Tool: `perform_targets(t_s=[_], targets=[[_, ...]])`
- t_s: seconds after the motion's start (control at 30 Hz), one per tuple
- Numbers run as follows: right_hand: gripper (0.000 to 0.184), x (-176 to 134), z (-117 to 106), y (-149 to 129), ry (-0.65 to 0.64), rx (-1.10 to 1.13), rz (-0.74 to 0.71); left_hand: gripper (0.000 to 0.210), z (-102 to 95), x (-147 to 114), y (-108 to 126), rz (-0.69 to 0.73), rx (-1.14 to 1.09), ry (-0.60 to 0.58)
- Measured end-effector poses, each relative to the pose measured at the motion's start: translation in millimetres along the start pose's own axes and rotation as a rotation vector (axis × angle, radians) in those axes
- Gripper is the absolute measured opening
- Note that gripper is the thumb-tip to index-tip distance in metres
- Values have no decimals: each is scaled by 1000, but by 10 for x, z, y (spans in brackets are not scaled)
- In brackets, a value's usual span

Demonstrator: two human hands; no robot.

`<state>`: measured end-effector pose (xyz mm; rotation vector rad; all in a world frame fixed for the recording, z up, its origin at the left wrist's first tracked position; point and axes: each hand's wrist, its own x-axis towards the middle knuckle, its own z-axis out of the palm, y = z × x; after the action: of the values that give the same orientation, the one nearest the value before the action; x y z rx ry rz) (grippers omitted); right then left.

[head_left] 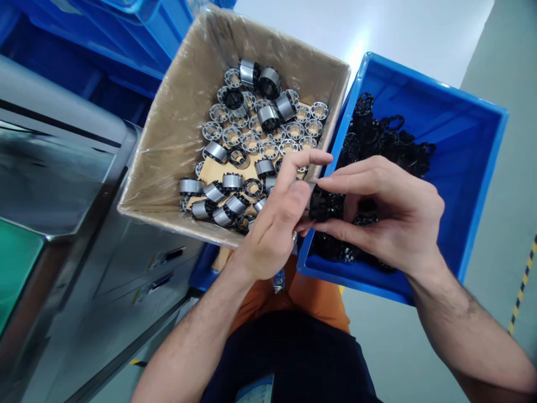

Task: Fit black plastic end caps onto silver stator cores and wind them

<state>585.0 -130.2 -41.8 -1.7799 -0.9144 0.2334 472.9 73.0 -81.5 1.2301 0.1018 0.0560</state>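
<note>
My left hand [279, 218] is closed round a silver metal ring, mostly hidden behind the thumb and palm, with its index finger stretched out. From the right, my right hand [390, 210] pinches a black toothed plastic ring [323, 203] between thumb and fingers, against the end of the metal ring. The two hands meet over the gap between a plastic-lined carton [163, 129] and a blue bin [457, 101]. Several silver rings with black toothed ends [232, 182] lie loose in the carton. A heap of black plastic rings [386, 143] lies in the bin.
Bare metal rings [251, 141] stand in rows on the carton's cardboard layer. Blue crates [138, 33] rise at the upper left. A grey metal machine [104, 268] flanks the left side. A white surface [369, 28] lies behind the carton and bin.
</note>
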Motion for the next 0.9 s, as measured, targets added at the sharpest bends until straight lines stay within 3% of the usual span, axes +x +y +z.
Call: perform_targets(t_s=[0.13, 0.37, 0.53, 0.73, 0.9], targets=[[48, -15, 7, 0, 5, -58, 66, 53, 38, -10, 13, -16, 22, -5], [52, -9, 60, -3, 36, 33, 56, 63, 12, -8, -49, 15, -2, -50], [56, -15, 112, -32, 56, 88, 103, 61, 69, -30, 25, 49, 49, 29], [44, 13, 52, -30, 45, 55, 66, 65, 38, 14, 46, -30, 35, -27], [22, 77, 31, -79, 175, 337, 70, 51, -30, 77, -51, 140, 25, 6]])
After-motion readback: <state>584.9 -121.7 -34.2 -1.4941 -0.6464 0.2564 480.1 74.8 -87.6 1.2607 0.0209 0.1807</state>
